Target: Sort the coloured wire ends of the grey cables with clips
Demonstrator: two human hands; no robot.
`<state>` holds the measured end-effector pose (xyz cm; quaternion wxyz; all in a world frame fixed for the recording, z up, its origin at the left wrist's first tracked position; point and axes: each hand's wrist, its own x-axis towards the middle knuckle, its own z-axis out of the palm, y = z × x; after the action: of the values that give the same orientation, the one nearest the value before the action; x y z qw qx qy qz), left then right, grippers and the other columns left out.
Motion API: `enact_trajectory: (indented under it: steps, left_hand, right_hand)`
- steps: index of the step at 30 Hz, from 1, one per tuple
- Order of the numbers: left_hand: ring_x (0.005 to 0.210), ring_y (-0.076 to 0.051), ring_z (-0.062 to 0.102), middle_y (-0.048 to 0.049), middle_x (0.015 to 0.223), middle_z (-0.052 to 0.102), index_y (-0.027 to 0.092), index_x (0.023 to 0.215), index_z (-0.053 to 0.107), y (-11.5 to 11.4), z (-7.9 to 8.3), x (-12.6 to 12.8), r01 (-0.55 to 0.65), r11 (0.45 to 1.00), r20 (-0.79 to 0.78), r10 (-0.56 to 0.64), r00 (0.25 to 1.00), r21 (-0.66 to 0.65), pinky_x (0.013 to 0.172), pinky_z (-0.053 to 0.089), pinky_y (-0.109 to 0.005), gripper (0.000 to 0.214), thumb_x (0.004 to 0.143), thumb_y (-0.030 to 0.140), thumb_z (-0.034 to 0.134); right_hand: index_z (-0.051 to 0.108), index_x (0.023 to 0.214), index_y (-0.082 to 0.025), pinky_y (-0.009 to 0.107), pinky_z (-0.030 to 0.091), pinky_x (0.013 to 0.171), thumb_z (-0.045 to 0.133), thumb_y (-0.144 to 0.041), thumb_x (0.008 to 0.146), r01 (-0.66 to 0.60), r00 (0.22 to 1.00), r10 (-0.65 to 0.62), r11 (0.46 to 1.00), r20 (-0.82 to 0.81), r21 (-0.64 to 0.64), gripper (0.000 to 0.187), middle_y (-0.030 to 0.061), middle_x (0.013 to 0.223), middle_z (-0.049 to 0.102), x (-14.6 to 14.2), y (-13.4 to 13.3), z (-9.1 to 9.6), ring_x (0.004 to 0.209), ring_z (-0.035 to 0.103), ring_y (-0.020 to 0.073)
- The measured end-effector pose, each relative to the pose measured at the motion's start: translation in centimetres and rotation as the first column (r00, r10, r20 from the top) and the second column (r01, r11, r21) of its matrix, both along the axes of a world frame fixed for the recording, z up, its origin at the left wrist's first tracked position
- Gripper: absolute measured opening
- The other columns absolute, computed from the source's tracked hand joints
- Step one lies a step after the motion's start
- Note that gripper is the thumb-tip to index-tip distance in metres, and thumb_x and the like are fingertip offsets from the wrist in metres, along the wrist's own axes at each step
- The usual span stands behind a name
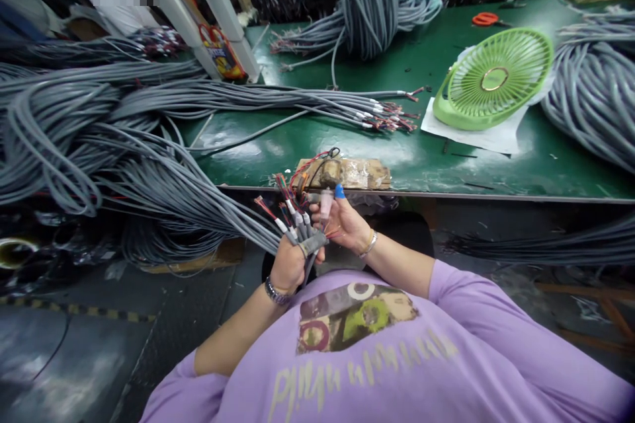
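Here, clamping seemingly light, floppy cables (223,219) in the closed left hand (288,268) just below their fragile bared ends (294,203), pinching one wire (325,205) between fingertips of the right hand (348,225).

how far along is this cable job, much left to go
Looks done: a fanned bundle of grey cables with bared coloured wire ends lies on the green table. In hand: the left hand grips a bunch of similar grey cables while the right hand pinches their wire ends. Likely left: the big grey cable heap, ends hidden.
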<state>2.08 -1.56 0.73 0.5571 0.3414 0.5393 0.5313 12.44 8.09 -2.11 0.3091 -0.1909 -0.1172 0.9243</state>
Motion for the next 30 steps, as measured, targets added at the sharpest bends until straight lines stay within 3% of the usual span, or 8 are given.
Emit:
enact_trajectory:
  steps: [4, 10, 16, 22, 28, 30]
  left_hand:
    - [0.04, -0.009, 0.048, 0.0002, 0.046, 0.058, 0.014, 0.057, 0.06, -0.7, 0.3, -0.1, 0.02, 0.999, -0.019, -0.019, 1.0, 0.042, 0.042, 0.037, -0.021, 0.023, 0.073, 0.027, 0.069]
    - [0.041, -0.009, 0.049, 0.0008, 0.047, 0.057, 0.015, 0.057, 0.061, -1.1, 0.5, 0.1, -0.033, 0.997, -0.024, 0.035, 0.999, 0.074, 0.043, 0.038, -0.021, 0.023, 0.074, 0.028, 0.069]
    - [0.041, -0.01, 0.05, 0.0009, 0.048, 0.058, 0.015, 0.06, 0.062, -0.6, 0.3, 0.3, -0.094, 0.995, -0.038, 0.095, 0.995, 0.044, 0.042, 0.04, -0.021, 0.022, 0.072, 0.033, 0.07]
    - [0.043, -0.009, 0.051, 0.0018, 0.049, 0.058, 0.016, 0.062, 0.062, -0.3, -0.2, 0.8, -0.147, 0.986, -0.014, 0.149, 0.989, 0.075, 0.043, 0.041, -0.021, 0.02, 0.072, 0.031, 0.07]
    - [0.044, -0.01, 0.051, 0.0024, 0.051, 0.059, 0.017, 0.066, 0.062, -0.4, -0.9, 0.9, -0.222, 0.972, -0.047, 0.226, 0.973, 0.076, 0.045, 0.042, -0.022, 0.018, 0.072, 0.032, 0.07]
    - [0.044, -0.011, 0.052, 0.0021, 0.05, 0.059, 0.017, 0.065, 0.062, -0.5, -0.9, 0.9, -0.222, 0.973, -0.057, 0.225, 0.973, 0.063, 0.045, 0.043, -0.022, 0.02, 0.072, 0.034, 0.07]
  right_hand:
    - [0.06, 0.092, -0.016, 0.023, 0.046, 0.056, 0.041, -0.065, 0.088, -0.059, 0.998, 0.06, 0.998, -0.029, 0.027, 0.052, 0.0031, 0.08, 0.064, 0.5, -0.1, 0.4, 0.061, 0.054, 0.0109]
    - [0.062, 0.089, -0.015, 0.021, 0.044, 0.057, 0.045, -0.041, 0.095, -0.022, 0.999, 0.02, 0.998, 0.033, 0.064, 0.031, 0.002, 0.077, 0.065, 0.8, -0.2, 0.6, 0.059, 0.052, 0.0091]
    - [0.061, 0.082, -0.017, 0.022, 0.044, 0.056, 0.047, -0.054, 0.091, 0.072, 0.989, -0.088, 0.989, 0.122, 0.129, 0.04, 0.0033, 0.077, 0.067, 0.5, -0.2, -0.2, 0.06, 0.054, 0.0113]
    - [0.065, 0.086, -0.016, 0.022, 0.043, 0.055, 0.054, -0.057, 0.086, 0.007, 0.996, -0.019, 0.991, 0.086, 0.136, 0.043, 0.0025, 0.074, 0.066, 0.1, 0.0, -0.2, 0.056, 0.051, 0.0098]
    - [0.067, 0.071, -0.015, 0.022, 0.039, 0.054, 0.053, -0.063, 0.082, 0.196, 0.913, -0.294, 0.924, 0.281, 0.329, 0.051, 0.0027, 0.065, 0.064, -0.3, -0.5, -0.3, 0.055, 0.049, 0.0091]
    - [0.068, 0.071, -0.015, 0.022, 0.038, 0.053, 0.054, -0.063, 0.082, 0.181, 0.905, -0.294, 0.92, 0.308, 0.346, 0.051, 0.0029, 0.065, 0.064, -0.2, -0.5, -0.2, 0.054, 0.048, 0.0089]
